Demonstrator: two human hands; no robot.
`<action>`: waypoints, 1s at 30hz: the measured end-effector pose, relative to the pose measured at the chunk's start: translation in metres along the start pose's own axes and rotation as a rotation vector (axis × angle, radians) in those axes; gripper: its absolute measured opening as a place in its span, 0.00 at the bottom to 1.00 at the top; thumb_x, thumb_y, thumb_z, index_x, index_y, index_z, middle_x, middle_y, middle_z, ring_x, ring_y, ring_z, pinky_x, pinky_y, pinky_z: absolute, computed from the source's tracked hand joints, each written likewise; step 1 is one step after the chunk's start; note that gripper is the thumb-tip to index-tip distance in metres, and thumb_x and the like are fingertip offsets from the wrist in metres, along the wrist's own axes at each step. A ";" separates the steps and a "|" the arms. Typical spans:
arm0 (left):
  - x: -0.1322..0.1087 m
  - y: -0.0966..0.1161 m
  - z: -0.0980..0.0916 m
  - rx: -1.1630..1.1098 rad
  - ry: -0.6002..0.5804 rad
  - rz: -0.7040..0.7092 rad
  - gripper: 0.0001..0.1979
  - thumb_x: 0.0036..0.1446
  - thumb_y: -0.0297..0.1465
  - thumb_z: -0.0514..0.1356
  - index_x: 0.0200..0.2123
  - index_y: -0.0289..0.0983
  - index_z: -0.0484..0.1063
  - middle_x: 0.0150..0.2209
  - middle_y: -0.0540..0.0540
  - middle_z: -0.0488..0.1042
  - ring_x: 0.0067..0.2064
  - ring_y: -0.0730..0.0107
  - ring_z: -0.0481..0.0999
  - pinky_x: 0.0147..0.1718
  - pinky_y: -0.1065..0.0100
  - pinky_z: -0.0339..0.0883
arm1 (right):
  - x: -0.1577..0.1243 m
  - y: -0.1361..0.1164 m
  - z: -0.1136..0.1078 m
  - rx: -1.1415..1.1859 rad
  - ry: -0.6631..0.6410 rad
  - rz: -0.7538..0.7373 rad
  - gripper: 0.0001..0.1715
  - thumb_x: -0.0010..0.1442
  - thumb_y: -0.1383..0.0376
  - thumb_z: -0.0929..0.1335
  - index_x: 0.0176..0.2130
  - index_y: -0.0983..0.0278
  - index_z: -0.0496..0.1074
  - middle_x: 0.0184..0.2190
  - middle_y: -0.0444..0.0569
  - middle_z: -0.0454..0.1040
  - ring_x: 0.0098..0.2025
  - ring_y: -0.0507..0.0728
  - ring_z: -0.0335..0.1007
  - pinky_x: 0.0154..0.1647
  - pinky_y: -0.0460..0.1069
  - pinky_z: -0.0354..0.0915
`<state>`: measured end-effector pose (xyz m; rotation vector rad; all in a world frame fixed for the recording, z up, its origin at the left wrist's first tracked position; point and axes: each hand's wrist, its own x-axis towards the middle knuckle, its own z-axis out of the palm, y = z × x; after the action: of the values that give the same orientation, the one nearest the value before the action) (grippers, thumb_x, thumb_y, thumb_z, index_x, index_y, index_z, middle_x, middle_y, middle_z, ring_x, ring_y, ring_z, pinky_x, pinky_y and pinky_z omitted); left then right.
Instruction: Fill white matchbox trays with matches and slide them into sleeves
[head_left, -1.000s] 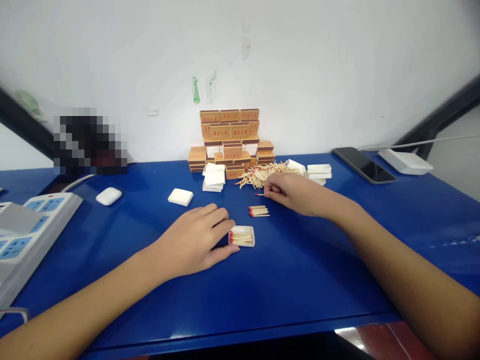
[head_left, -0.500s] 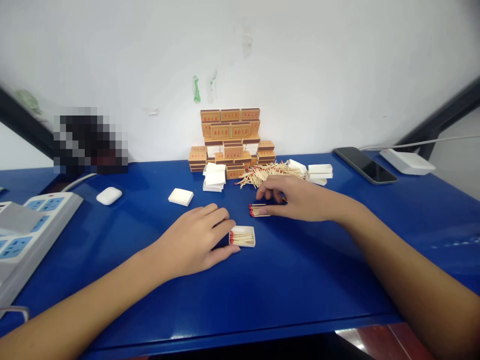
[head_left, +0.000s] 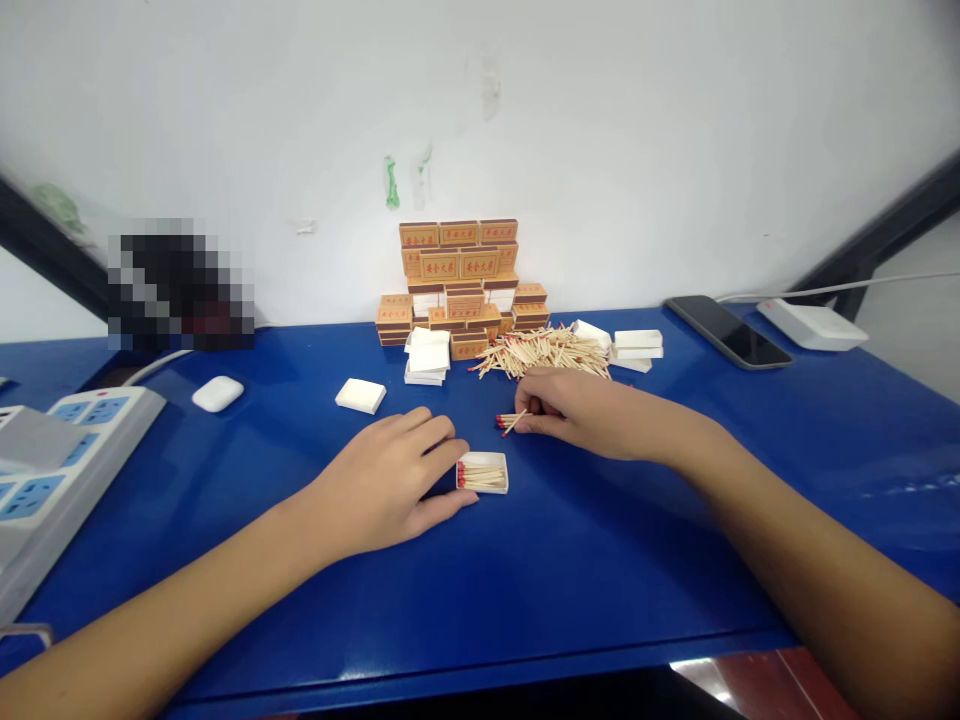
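Note:
My left hand holds a white matchbox tray by its left end, thumb at the near side and fingers at the far side. Several red-tipped matches lie lengthwise in that tray. Just beyond it, my right hand pinches a small bunch of matches between thumb and fingers. Their red heads point left, and one match slants across the others. Behind this hand spreads a large loose heap of matches on the blue table.
Stacked matchboxes stand against the wall. White trays sit in a left pile and a right pile; a single one lies apart. A phone, a white earbud case and a power strip flank the work area.
My right hand's fingers have closed down around the bunch of matches, and one match now lies aslant. My left hand stays on the tray.

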<state>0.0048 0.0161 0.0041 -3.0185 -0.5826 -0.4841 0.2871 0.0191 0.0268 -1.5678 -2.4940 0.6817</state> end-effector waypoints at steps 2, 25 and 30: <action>0.000 0.000 0.000 0.008 -0.002 -0.018 0.18 0.71 0.41 0.60 0.52 0.32 0.77 0.42 0.41 0.77 0.43 0.56 0.76 0.41 0.57 0.73 | 0.000 -0.002 0.002 -0.049 0.012 -0.018 0.16 0.74 0.55 0.63 0.38 0.62 0.71 0.38 0.52 0.77 0.38 0.59 0.70 0.37 0.52 0.60; -0.002 -0.003 0.006 0.031 0.027 -0.132 0.17 0.71 0.41 0.60 0.49 0.33 0.78 0.42 0.40 0.77 0.42 0.57 0.75 0.40 0.57 0.73 | 0.001 0.000 -0.005 -0.243 0.238 -0.019 0.14 0.74 0.58 0.63 0.36 0.61 0.66 0.39 0.55 0.76 0.38 0.60 0.69 0.37 0.52 0.59; -0.001 -0.003 0.007 0.044 0.022 -0.157 0.16 0.71 0.42 0.60 0.49 0.34 0.78 0.42 0.41 0.77 0.42 0.57 0.75 0.40 0.58 0.72 | 0.000 0.004 -0.008 -0.302 0.296 0.017 0.13 0.73 0.61 0.64 0.35 0.61 0.67 0.38 0.55 0.75 0.36 0.60 0.67 0.35 0.52 0.56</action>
<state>0.0048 0.0191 -0.0028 -2.9358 -0.8216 -0.5032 0.2926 0.0233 0.0318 -1.6418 -2.4420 0.0629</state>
